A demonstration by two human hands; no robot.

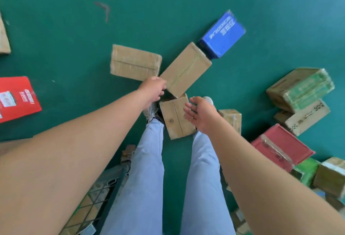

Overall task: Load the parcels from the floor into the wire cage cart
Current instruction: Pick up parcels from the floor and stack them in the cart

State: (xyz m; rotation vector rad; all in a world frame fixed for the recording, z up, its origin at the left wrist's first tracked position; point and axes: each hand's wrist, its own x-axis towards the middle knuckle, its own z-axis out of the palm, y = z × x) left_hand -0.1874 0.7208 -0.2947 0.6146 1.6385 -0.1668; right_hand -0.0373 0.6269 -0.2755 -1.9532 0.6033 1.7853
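Green floor spreads around my feet, parcels scattered over it. At frame centre, my left hand [154, 87] curls its fingers at the near corner of a brown box [185, 69] whose long axis runs toward the upper right; whether it grips I cannot tell. My right hand [198, 112], fingers spread and holding nothing, hovers over a smaller box [175, 118] between my shoes. The wire cage cart [97, 195] sits lower left.

Floor [56, 20] dark green, grey scuff mark [104, 10]. Parcels: three plain brown cardboard [185, 69]; one blue box [223, 34], white lettering; one red [16, 98], white labels; one dull red [280, 146]; one brown [300, 89], green-printed tape. Trousers [141, 178] pale blue.
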